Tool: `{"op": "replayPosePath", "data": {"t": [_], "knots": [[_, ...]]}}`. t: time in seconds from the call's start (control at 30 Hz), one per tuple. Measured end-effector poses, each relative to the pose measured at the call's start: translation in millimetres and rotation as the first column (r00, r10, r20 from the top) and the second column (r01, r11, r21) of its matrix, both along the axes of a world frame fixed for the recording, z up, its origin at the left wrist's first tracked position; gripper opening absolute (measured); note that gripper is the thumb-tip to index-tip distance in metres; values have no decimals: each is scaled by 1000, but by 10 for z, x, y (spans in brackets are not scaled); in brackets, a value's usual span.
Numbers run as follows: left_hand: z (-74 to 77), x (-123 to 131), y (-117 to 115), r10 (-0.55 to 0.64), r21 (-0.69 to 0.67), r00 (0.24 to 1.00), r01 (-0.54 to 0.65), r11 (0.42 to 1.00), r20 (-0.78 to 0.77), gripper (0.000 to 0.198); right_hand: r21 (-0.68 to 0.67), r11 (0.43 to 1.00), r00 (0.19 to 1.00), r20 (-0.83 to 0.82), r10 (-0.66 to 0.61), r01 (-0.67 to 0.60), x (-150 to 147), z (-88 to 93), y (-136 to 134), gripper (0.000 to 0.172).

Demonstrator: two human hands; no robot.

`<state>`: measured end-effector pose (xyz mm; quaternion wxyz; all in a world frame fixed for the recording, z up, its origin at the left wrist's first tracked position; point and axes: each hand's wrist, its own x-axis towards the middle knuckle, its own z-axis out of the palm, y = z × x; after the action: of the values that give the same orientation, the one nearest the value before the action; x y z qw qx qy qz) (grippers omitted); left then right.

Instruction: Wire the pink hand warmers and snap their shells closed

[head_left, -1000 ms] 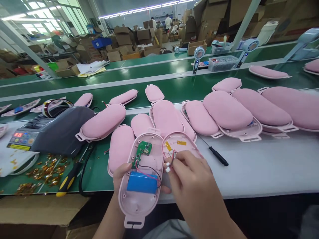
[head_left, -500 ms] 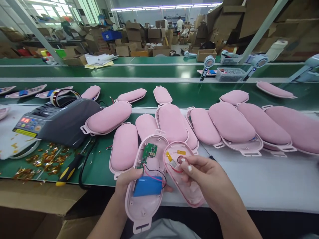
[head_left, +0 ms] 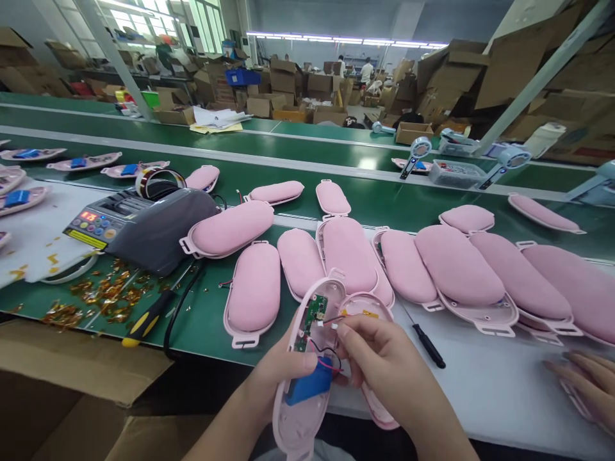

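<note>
My left hand [head_left: 283, 368] grips a pink shell half [head_left: 300, 422] by its edge, thumb over the inside. In that shell lie a green circuit board [head_left: 314, 314] and a blue battery [head_left: 310, 384] with red and black wires. My right hand [head_left: 379, 358] pinches a thin wire with a small white connector [head_left: 335, 325], close to the board. Under my right hand is the second pink shell half [head_left: 384, 413], with yellow tape [head_left: 369, 314] inside it. A small white socket [head_left: 320, 324] shows near the board.
Several pink padded cases [head_left: 252, 288] line the bench. A grey tape dispenser [head_left: 154, 224], tape scraps [head_left: 106, 291] and a yellow-black screwdriver [head_left: 148, 318] are at left. A black screwdriver [head_left: 429, 346] lies right of my right hand. Another person's hand [head_left: 583, 384] is at the right edge.
The view has shifted left. My right hand has brought the wire end over to the board, and the left shell is tilted more. The other person's hand has appeared at right.
</note>
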<state>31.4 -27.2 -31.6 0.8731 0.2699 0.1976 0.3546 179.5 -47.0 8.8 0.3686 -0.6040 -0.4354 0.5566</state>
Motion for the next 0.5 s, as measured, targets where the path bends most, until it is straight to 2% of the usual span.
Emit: {"op": "replayPosePath", "data": {"t": [0.07, 0.13, 0.3, 0.5], "knots": [[10, -8, -28, 26, 14, 999, -26, 1000, -27, 91, -3, 1000, 997, 80, -7, 7, -27, 40, 16, 21], [49, -4, -54, 33, 54, 999, -32, 998, -27, 96, -3, 1000, 991, 136, -18, 18, -55, 85, 32, 19], [132, 19, -73, 32, 106, 999, -29, 994, -26, 96, 6, 999, 985, 166, -44, 43, -79, 139, 53, 19], [104, 17, -43, 18, 104, 1000, -16, 994, -13, 95, 17, 1000, 991, 135, -4, 2, -47, 104, 58, 21]]}}
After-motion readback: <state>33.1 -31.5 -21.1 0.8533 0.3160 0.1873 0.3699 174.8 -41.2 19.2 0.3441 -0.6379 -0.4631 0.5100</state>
